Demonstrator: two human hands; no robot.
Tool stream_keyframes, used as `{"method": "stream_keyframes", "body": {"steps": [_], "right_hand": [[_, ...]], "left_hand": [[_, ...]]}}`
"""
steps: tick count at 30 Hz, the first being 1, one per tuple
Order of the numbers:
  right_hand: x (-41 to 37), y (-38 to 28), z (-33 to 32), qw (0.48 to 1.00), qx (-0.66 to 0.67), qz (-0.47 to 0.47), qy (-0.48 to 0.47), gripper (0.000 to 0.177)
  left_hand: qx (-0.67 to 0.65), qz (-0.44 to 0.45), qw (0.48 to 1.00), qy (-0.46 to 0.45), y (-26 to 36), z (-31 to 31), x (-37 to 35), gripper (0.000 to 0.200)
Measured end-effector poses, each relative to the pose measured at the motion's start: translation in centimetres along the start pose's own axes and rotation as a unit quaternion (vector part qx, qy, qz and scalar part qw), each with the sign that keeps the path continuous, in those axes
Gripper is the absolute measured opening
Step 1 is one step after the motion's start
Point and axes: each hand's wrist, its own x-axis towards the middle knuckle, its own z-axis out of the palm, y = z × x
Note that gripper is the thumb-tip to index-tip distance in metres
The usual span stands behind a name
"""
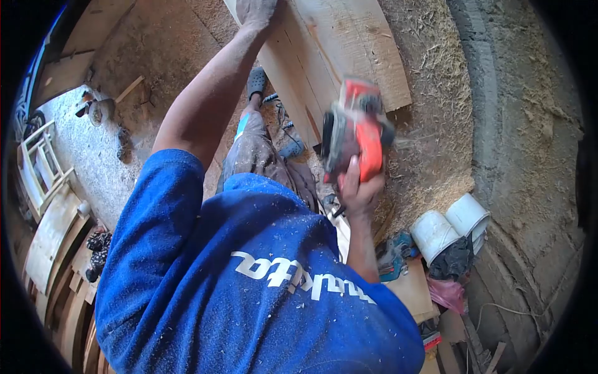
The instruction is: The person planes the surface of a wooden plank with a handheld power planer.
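My right hand (361, 187) is wrapped round the handle of a red and black power planer (367, 128), which is slightly blurred by motion. The planer sits at the near end of a wide pale wooden board (349, 47), overlapping its end edge. At the top of the view, my left hand (258, 11) is against the board's left part; its fingers are cut off by the frame edge, so their pose is hidden.
Wood shavings (436, 75) cover the ground right of the board. White buckets (433, 234) stand at the lower right near a teal tool (395, 252). A wooden frame (43, 165) and curved wood pieces (56, 237) lie at left. My shoes and a cable are beneath the board's left side.
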Motion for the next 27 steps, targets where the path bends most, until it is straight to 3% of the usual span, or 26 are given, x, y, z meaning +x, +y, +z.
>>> {"method": "stream_keyframes", "body": {"steps": [4,6,8,11,15,16,19,21,22,23,25,27], "right_hand": [[10.6,-5.1,2.9,0.952,-0.095,-0.286,0.051,0.031],[17.7,-7.3,6.2,0.867,-0.021,-0.484,0.116,0.028],[21.7,-10.7,7.9,0.922,-0.011,-0.386,0.039,0.030],[28.2,-16.6,10.1,0.918,-0.079,-0.387,0.026,0.024],[29.5,-26.3,11.3,0.990,-0.027,-0.128,-0.055,0.022],[30.2,-25.4,11.4,0.990,-0.026,-0.127,-0.055,0.022],[31.3,-19.8,10.4,0.915,0.022,-0.403,0.004,0.022],[27.9,-16.4,7.4,0.867,-0.004,-0.498,0.023,0.024],[25.8,-13.5,5.2,0.890,-0.077,-0.448,0.033,0.023],[23.5,-10.2,3.8,0.923,-0.050,-0.382,-0.008,0.023],[16.3,-4.8,0.3,0.937,-0.037,-0.346,0.004,0.024],[8.6,-1.3,-3.0,0.990,-0.005,-0.139,0.026,0.033]], "left_hand": [[-0.015,-0.003,1.000,0.026,-0.2,0.6,0.3,0.059],[-0.045,-0.026,0.999,0.002,0.1,-0.6,0.2,0.059],[-0.050,-0.031,0.998,-0.004,0.4,-1.3,0.1,0.058],[-0.047,-0.042,0.998,-0.019,0.5,-1.5,0.5,0.058],[-0.025,-0.017,1.000,-0.008,-0.8,0.5,0.3,0.059],[-0.009,-0.006,1.000,-0.002,-0.9,0.9,0.3,0.059],[-0.032,-0.027,0.999,-0.017,0.3,-1.0,0.2,0.058],[-0.032,-0.031,0.999,-0.028,1.0,-1.7,0.3,0.058],[-0.027,-0.039,0.998,-0.034,1.1,-2.0,0.4,0.058],[-0.019,-0.039,0.998,-0.044,1.1,-2.1,0.4,0.058],[-0.006,-0.038,0.999,-0.035,1.1,-1.6,0.1,0.058],[0.032,-0.035,0.999,-0.011,-1.4,3.2,0.7,0.057]]}}
